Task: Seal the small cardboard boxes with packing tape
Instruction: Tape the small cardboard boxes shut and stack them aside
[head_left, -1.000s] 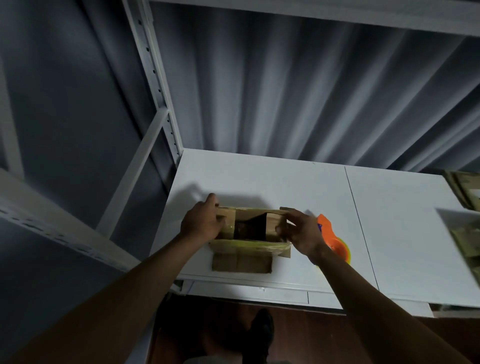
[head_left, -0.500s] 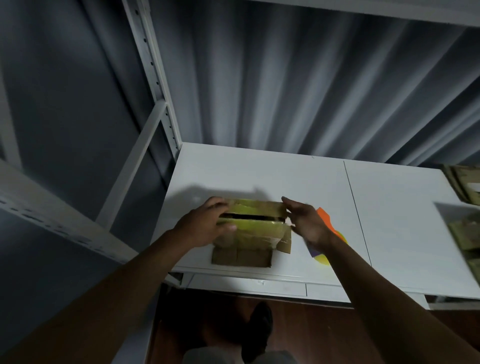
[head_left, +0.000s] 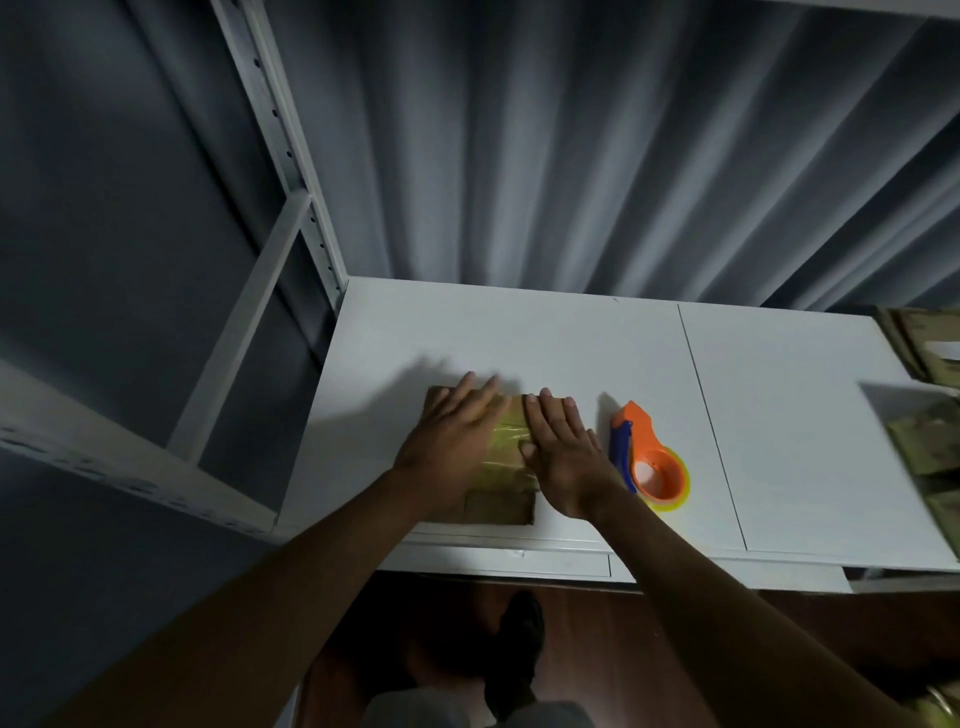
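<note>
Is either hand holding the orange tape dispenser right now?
No, the tape dispenser lies on the white table to the right of the box, while the left hand and right hand press flat on the box.

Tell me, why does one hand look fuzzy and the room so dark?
Head view: the left hand is motion-blurred on the cardboard box; the right hand looks sharper; light falls mainly on the white table, and the wide lens bends the shelf posts.

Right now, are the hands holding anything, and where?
Nothing is gripped. The left hand and right hand lie flat, fingers straight, pressing down on the top of the cardboard box.
</note>
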